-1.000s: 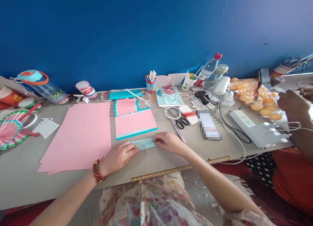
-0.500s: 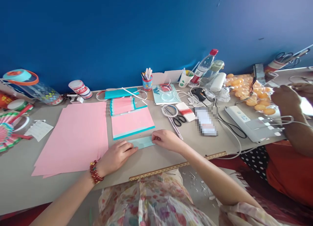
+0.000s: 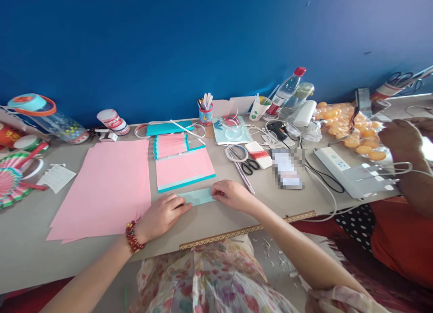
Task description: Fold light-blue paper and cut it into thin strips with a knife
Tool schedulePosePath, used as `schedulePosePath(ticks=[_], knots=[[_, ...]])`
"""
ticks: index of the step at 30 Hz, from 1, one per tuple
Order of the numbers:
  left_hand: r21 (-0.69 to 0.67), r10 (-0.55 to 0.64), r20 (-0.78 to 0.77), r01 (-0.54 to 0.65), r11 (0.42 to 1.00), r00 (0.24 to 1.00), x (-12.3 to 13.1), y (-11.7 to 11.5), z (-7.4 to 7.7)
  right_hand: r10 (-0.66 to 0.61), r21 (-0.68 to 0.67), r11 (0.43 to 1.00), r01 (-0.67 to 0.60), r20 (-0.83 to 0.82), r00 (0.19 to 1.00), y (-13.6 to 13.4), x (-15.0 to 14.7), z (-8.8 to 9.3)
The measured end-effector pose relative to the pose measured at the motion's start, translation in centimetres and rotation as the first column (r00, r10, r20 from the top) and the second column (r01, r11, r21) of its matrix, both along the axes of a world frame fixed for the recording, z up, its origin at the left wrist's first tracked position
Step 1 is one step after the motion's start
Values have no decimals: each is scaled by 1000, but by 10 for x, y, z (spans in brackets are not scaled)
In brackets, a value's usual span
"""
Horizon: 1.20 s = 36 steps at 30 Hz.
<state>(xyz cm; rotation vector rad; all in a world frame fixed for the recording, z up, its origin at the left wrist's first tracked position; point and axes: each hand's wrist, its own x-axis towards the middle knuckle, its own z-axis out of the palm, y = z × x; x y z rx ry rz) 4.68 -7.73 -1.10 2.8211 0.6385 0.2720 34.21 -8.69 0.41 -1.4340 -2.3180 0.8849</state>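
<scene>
A light blue paper strip (image 3: 200, 196) lies flat on the table near its front edge. The fingers of my left hand (image 3: 165, 214) are closed together over its left end, holding it down; a beaded bracelet is on that wrist. At the right end, my right hand (image 3: 233, 195) has thumb and fingers pinched on the strip. Just beyond lies a pink sheet with blue edges (image 3: 186, 168), and behind it a pleated pink and blue paper (image 3: 171, 144). A stack of pink paper (image 3: 108, 186) is left of my left hand.
Scissors (image 3: 250, 167), a pen (image 3: 245, 178) and a phone (image 3: 288, 168) lie to the right. Farther right is a power strip (image 3: 333, 171) with cables. A pen holder (image 3: 205, 113) and bottle (image 3: 284, 93) stand by the wall. A co-worker's arm (image 3: 406, 150) is at right.
The whole view has shifted slightly. Both hands stay at the two ends of the paper strip, with hardly any movement.
</scene>
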Motion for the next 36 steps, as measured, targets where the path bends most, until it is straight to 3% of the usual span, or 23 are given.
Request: schedulePosePath(ticks=[25, 31, 34, 36], knots=[[0, 1, -1, -1, 1000, 1000, -1, -1, -2, 14, 4, 1000, -14, 10, 1000, -1, -1, -1], [57, 14, -34, -12, 998, 999, 3, -2, -4, -27, 112, 993, 20, 63, 998, -9, 0, -2], [91, 12, -52, -7, 996, 999, 3, -3, -5, -98, 221, 972, 78, 80, 992, -23, -2, -2], [109, 16, -64, -9, 994, 998, 4, -4, -4, -72, 300, 953, 39, 101, 992, -34, -8, -2]])
